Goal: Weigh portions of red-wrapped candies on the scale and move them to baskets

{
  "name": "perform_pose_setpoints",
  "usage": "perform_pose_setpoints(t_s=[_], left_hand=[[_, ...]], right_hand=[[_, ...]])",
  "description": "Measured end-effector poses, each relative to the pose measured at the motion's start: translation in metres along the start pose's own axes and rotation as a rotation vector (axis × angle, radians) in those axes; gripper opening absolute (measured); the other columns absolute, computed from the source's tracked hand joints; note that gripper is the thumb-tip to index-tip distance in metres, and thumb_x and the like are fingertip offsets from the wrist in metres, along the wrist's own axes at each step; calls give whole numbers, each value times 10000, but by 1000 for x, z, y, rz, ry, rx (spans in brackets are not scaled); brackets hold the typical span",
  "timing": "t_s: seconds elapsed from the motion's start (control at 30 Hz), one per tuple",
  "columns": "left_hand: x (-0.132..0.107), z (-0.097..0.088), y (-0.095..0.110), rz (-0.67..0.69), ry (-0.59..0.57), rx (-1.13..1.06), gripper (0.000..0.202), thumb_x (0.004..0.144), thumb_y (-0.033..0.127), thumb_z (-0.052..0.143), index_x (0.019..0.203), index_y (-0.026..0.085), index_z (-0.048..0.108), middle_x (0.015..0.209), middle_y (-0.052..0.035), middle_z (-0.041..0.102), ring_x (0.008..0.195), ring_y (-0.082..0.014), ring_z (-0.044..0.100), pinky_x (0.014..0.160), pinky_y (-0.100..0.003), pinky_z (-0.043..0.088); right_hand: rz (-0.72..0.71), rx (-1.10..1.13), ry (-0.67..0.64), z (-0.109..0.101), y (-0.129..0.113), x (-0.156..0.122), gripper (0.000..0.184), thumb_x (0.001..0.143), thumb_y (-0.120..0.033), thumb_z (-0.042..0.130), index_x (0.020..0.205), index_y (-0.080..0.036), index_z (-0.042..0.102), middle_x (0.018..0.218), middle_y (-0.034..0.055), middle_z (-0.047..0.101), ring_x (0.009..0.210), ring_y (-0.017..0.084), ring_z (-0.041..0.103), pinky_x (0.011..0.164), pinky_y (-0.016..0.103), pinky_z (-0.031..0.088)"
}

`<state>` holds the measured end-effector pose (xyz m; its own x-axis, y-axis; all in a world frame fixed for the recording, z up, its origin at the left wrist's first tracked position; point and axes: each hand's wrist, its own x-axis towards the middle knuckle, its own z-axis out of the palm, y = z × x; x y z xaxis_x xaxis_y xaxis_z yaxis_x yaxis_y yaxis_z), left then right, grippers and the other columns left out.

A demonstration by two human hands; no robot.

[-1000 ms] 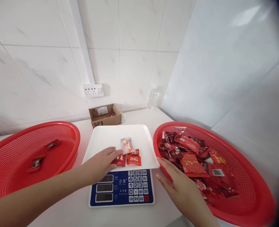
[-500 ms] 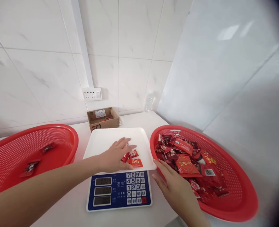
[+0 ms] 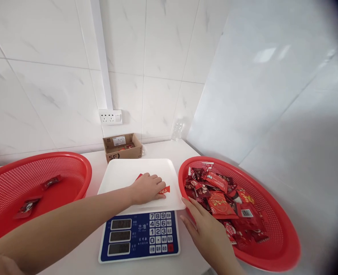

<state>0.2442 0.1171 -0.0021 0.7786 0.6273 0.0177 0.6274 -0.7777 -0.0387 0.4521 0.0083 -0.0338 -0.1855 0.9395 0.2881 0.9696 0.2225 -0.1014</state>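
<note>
My left hand [image 3: 147, 188] lies on the white scale tray [image 3: 120, 175], fingers curled over several red candy packets [image 3: 166, 189] whose edges stick out on both sides of it. My right hand [image 3: 207, 229] rests open, fingers stretched flat, against the near-left rim of the right red basket [image 3: 272, 252], which is full of red and dark snack packets [image 3: 223, 194]. The tray sits on a blue electronic scale [image 3: 138, 236] with a keypad and three displays.
A second red basket [image 3: 71, 168] at the left holds two dark packets [image 3: 28, 204]. A small open cardboard box [image 3: 123, 147] stands behind the tray by the tiled wall. A clear bottle [image 3: 177, 130] stands in the corner. A wall socket [image 3: 110, 117] is above the box.
My left hand slid forward over the packets on the tray and closed over them, hiding the pale packet. My right hand stayed by the right basket's rim.
</note>
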Motion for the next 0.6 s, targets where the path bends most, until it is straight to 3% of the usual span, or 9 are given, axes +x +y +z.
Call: perform_pose_setpoints(t_s=[0.17, 0.27, 0.37, 0.6], left_hand=[[-4, -6, -9, -80, 49, 26, 349, 913, 462, 382, 949, 180, 585, 910, -77, 679, 848, -229, 624, 676, -332, 443], [-23, -18, -18, -205, 112, 41, 361, 917, 469, 353, 942, 191, 581, 885, -72, 672, 805, -220, 625, 638, -314, 428], [-59, -34, -33, -360, 171, 62, 371, 913, 490, 341, 933, 201, 573, 871, -64, 658, 788, -216, 615, 625, -305, 413], [-177, -64, -66, -788, 202, 107, 376, 911, 493, 325, 867, 194, 549, 865, -58, 652, 782, -240, 617, 581, -298, 408]], right_hand=[[-2, 17, 16, 0, 0, 0, 418, 903, -352, 400, 1253, -212, 580, 1253, 105, 610, 1085, 248, 619, 773, 371, 567], [-13, 18, 22, 0, 1, 0, 418, 905, -353, 394, 1250, -213, 583, 1253, 107, 610, 1096, 250, 612, 781, 374, 565], [-24, 4, 26, 1, 2, 0, 420, 907, -362, 380, 1235, -212, 594, 1246, 103, 615, 1086, 246, 619, 763, 362, 572], [-23, 18, 35, 8, 7, -1, 460, 913, -435, 340, 1234, -223, 591, 1252, 86, 614, 1086, 253, 618, 761, 378, 575]])
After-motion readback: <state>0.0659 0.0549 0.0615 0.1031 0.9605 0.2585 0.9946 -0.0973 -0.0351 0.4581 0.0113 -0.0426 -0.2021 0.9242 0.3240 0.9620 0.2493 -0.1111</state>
